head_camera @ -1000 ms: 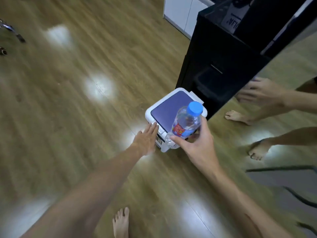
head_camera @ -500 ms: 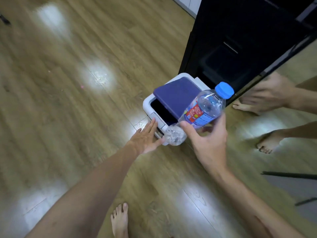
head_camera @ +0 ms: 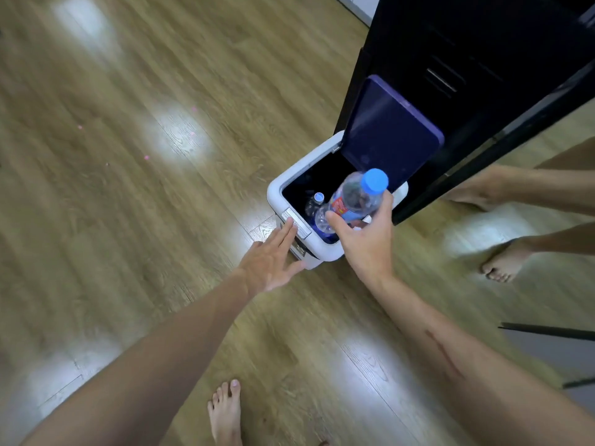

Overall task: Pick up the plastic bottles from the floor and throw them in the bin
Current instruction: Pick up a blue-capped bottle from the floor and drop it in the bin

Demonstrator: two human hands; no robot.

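Swinging up since a second ago, the dark blue lid (head_camera: 391, 136) now stands nearly upright at the bin's 12 o'clock edge, against the black cabinet (head_camera: 467, 59), where earlier it lay flat across the opening. The bin (head_camera: 273, 191) now shows its dark inside, with another clear bottle (head_camera: 314, 202) already lying in it.

The left hand (head_camera: 270, 262) is flat, fingers straight, its fingertips (head_camera: 291, 225) on the grey button strip (head_camera: 296, 223) at the bin's 7 o'clock rim; probably that press is what raised the lid, and the hand stays there to keep it up. This grip holds nothing.

The right hand (head_camera: 367, 239) is closed around the plastic bottle (head_camera: 352, 199), thumb on the near side and fingers wrapped behind. It has moved from beside the bin to directly above the opening. The bottle is tilted, blue cap (head_camera: 374, 180) toward 1 o'clock and its base lowest, pointing into the bin, which looks like a set-up for dropping it base-first.

The task's thing is therefore in the air over the bin mouth, not yet released. A bare foot (head_camera: 225, 413) stands on the wooden floor (head_camera: 128, 188) at 6 o'clock. Reflected legs show in the cabinet's glossy side at 3 o'clock.
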